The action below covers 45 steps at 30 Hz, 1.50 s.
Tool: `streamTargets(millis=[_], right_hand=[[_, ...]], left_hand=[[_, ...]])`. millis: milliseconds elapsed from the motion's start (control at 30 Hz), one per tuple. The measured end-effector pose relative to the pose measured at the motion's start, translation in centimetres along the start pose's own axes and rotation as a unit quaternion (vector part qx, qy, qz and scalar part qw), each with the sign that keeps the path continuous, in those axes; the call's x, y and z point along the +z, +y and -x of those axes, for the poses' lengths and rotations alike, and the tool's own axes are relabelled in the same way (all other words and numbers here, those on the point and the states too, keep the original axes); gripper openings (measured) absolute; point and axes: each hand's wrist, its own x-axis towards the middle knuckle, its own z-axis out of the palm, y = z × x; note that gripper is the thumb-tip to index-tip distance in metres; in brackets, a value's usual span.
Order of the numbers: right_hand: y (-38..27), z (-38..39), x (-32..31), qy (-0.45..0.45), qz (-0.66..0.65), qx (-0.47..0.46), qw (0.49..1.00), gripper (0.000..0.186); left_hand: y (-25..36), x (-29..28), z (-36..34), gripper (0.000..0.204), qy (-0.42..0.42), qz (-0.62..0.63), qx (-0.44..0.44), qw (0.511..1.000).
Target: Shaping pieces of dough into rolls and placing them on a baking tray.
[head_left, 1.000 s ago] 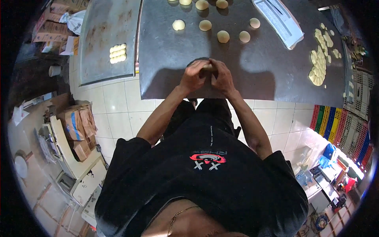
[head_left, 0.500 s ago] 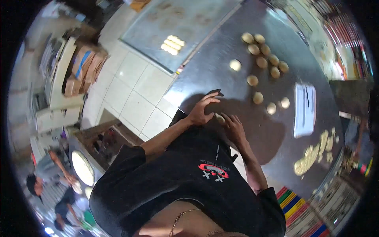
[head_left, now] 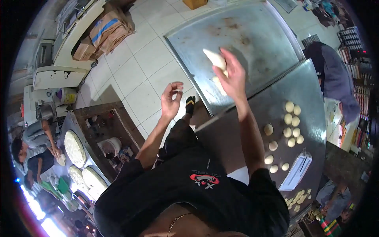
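Note:
My right hand [head_left: 233,77] is over the metal tray, its thumb and fingers closed around a pale, elongated piece of dough [head_left: 213,58] with a tapered end. Just below it, more shaped dough [head_left: 218,85] lies on the tray, partly covered by the hand. To the left, my left hand [head_left: 171,102] hangs in the air above the floor tiles. Its fingers are loosely bent and apart, with nothing in them. Several round dough balls [head_left: 288,119] sit on the dark metal table, right of my right forearm.
The large metal tray [head_left: 268,59] adjoins the table [head_left: 229,138]. A white rectangular container [head_left: 295,172] and small dough pieces [head_left: 298,198] are at the table's right. Other people work at the lower left beside large dough rounds [head_left: 75,148]. Another person [head_left: 335,79] stands at the upper right.
The view has swung left. Both hands have left the table's near edge, where they were together at a small dough piece; the right reached out over the tray, the left moved apart.

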Motion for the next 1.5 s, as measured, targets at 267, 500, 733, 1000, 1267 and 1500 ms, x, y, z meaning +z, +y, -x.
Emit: streamTargets(millis=[267,500,733,1000,1267,1500], right_hand=[[13.3,-11.4,4.0,-0.106,0.377,-0.133,0.910,0.054],[14.1,-10.7,3.6,-0.023,0.354,-0.029,0.935,0.042],[14.0,-10.0,3.1,0.018,0.333,0.006,0.943,0.032],[6.5,3.5,-1.5,0.236,0.372,0.007,0.897,0.031],[2.7,24.1,-14.4,0.582,0.404,0.175,0.683,0.036],[-0.8,26.4,-15.5,0.379,0.372,0.180,0.828,0.034]], left_hand=[[1.6,-1.4,-15.5,0.038,-0.003,-0.174,0.132,0.976],[-2.3,-0.2,-23.7,0.040,-0.119,-0.395,0.229,0.882],[-3.8,-0.3,-25.2,0.027,-0.152,-0.464,0.242,0.839],[-4.1,3.0,-21.8,0.064,-0.285,-0.481,0.349,0.752],[-0.4,8.1,-16.5,0.063,-0.165,-0.441,0.405,0.784],[2.8,18.7,3.1,0.050,-0.403,-0.068,0.154,0.899]])
